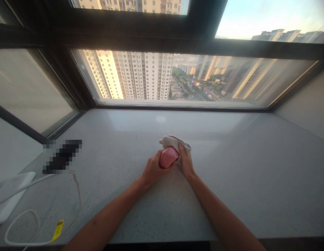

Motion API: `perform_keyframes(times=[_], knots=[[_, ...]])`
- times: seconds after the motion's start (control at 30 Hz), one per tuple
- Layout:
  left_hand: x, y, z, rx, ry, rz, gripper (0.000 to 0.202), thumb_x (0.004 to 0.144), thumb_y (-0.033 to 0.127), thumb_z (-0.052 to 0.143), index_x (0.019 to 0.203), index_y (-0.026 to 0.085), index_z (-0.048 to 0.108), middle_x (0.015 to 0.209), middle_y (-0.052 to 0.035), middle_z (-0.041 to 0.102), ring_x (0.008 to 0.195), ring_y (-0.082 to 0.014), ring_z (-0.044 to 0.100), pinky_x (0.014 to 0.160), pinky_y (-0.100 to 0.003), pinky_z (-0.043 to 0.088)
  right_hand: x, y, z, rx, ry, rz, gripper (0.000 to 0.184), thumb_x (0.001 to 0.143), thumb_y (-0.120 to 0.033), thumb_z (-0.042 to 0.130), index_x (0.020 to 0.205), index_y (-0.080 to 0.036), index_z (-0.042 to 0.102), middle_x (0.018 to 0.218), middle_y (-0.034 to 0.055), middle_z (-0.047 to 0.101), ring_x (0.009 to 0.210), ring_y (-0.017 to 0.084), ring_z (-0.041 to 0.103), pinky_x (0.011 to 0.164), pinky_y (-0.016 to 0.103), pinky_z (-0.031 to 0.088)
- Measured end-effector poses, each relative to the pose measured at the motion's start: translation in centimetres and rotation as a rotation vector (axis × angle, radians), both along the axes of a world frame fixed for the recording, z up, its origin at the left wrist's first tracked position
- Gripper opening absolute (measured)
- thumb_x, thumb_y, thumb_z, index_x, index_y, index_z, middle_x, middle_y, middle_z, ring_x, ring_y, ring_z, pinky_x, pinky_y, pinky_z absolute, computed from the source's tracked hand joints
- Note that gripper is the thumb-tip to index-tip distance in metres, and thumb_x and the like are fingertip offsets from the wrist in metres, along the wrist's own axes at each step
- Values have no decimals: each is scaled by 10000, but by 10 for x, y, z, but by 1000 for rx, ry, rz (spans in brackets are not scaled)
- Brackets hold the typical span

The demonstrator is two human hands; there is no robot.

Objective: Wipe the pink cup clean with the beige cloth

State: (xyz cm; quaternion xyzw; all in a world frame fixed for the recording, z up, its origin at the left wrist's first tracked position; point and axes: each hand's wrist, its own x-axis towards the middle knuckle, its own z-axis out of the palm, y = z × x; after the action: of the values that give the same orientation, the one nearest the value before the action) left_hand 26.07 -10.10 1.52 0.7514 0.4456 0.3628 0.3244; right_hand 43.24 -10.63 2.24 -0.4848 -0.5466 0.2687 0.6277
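Head view: left hand (153,169) closed on a pink object (169,157), right hand (186,161) seemingly gripping pale cloth (175,142) against it

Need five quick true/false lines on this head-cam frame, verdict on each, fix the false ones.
1. The left hand grips a pink object. True.
2. The right hand holds a sponge. False: it presses a beige cloth against the pink object.
3. A yellow tag sits on a white cable at lower left. True.
4. The counter is wood. False: it is pale, speckled and stone-like.
5. The pixelated dark object lies right of the hands. False: it lies to their left.
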Motion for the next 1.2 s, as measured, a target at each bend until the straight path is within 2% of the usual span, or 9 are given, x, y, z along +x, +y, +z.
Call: perform_keyframes(times=[0.07,0.23,0.4,0.57,0.77,0.93,1.07,1.13,1.2], knots=[[0,1,-2,7,16,-2,561,759,308,816,1287,222,645,942,-7,765,741,-169,651,699,-264,490,-1,-3,0,-39,61,-11,500,1104,-547,478,1381,-234,753,1270,89,812,1133,289,769,1025,466,614],[-1,1,-5,-28,18,1,575,729,323,831,1259,181,658,872,-3,752,712,-180,654,684,-262,489,-1,-14,5,203,-314,132,379,1064,-481,603,1353,-310,779,1447,81,736,1441,331,604,1251,561,442],[-1,-2,-2,22,47,24,577,747,317,827,1288,216,654,959,-30,779,768,-199,693,725,-290,521,-2,-13,4,36,-56,-32,462,1121,-511,467,1389,-259,747,1329,93,795,1208,314,754,1073,510,596],[0,0,-3,-18,75,-17,248,752,323,806,923,179,698,724,-23,712,682,-228,685,659,-322,532,-4,-18,11,325,-506,154,379,1050,-395,637,1410,-341,743,1443,57,744,1452,339,601,1286,595,397],[0,-2,-2,25,90,46,577,733,339,826,1269,214,654,931,-29,771,752,-215,701,712,-311,536,-3,-10,8,109,-166,-52,451,1144,-401,406,1441,-252,710,1321,108,796,1213,308,754,1057,520,614],[0,-1,-1,-27,114,-5,246,745,306,804,929,189,689,729,-5,696,684,-208,675,655,-288,501,-4,-17,7,335,-536,139,369,1056,-362,626,1406,-340,740,1453,56,736,1446,330,605,1280,593,406],[1,-2,2,2,102,56,506,736,325,828,1202,212,665,868,-13,752,721,-202,681,697,-299,527,-3,-15,9,200,-303,-51,430,1130,-380,438,1439,-247,706,1320,103,792,1273,302,720,1102,501,586],[1,-2,0,4,113,46,482,737,311,825,1185,214,676,868,-19,759,722,-208,688,695,-307,539,-5,-18,11,197,-371,-46,423,1118,-366,467,1451,-254,701,1333,105,788,1309,310,699,1138,516,562],[1,-1,-2,-2,129,14,278,754,274,800,1003,196,703,800,-36,747,712,-223,693,682,-320,548,-7,-23,14,295,-580,84,426,1064,-332,575,1473,-308,693,1438,79,742,1429,328,617,1262,578,433]])
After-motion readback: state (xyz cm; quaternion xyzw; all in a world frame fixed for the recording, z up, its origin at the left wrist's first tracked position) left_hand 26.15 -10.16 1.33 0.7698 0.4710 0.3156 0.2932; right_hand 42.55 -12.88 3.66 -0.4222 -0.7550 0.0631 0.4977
